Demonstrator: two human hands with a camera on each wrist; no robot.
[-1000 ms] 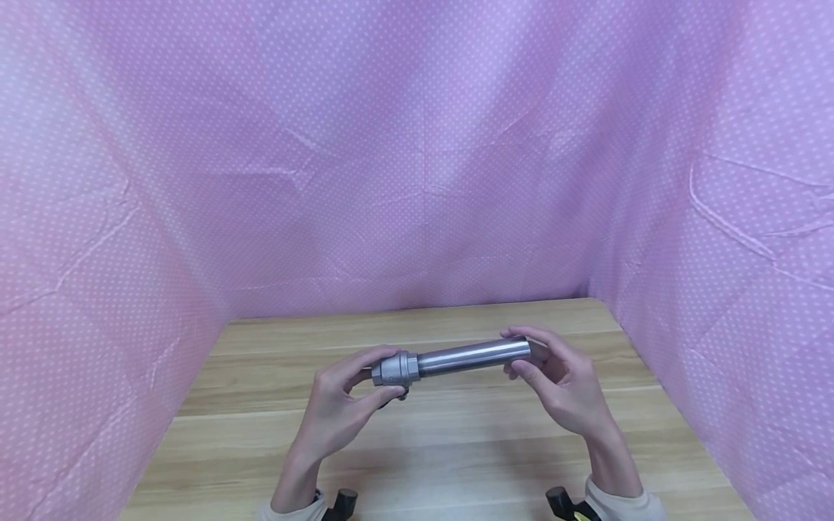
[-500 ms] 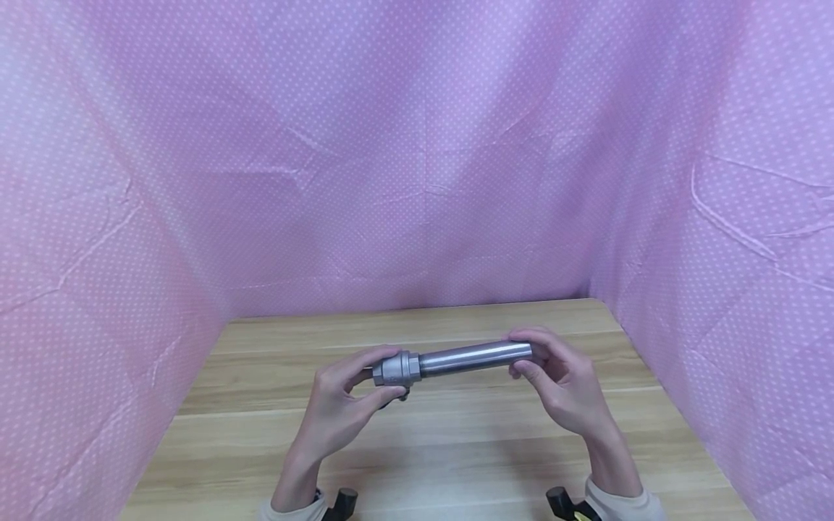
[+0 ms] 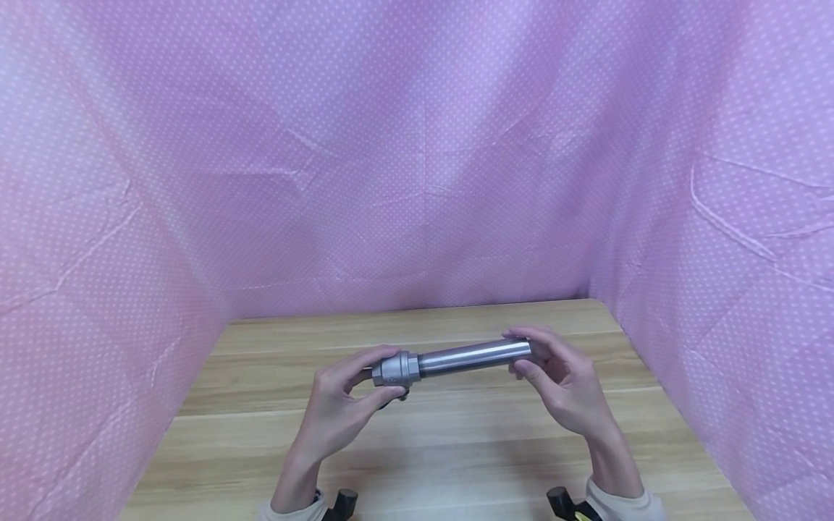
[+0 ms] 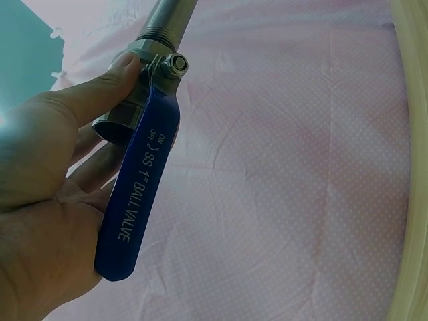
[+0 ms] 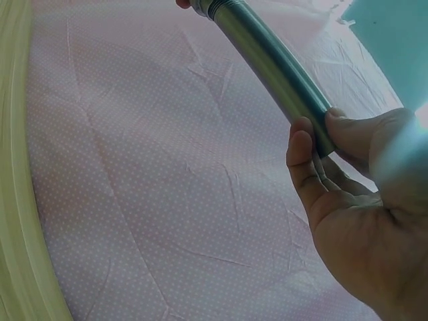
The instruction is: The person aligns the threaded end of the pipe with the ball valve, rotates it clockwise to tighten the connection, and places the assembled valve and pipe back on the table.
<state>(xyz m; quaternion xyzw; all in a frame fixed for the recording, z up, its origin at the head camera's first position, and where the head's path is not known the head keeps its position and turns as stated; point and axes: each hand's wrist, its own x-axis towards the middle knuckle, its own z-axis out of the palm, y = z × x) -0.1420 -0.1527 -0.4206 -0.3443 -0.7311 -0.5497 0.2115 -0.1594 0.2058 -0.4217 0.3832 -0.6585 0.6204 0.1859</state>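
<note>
A steel ball valve [image 3: 394,370] is gripped between the thumb and fingers of my left hand [image 3: 340,402]. Its blue lever handle [image 4: 139,187], lettered "SS 1" BALL VALVE", runs back along the palm in the left wrist view. Out of the valve's other end comes a smooth metal pipe [image 3: 474,358], with a little thread [image 4: 158,35] visible at the joint. My right hand [image 3: 568,383] holds the pipe's far end, thumb on one side and fingers curled on the other in the right wrist view [image 5: 354,180]. Valve and pipe are held above the table, the right end slightly higher.
Beneath the hands lies a wood-grain table [image 3: 430,463]. Pink dotted cloth [image 3: 417,181] hangs behind it and along both sides. Black wrist mounts [image 3: 342,504] show at the bottom edge of the head view.
The right fingers shift slightly around the pipe's end, with the far fingertips showing, then hidden, then showing again. The left hand and the valve stay in place.
</note>
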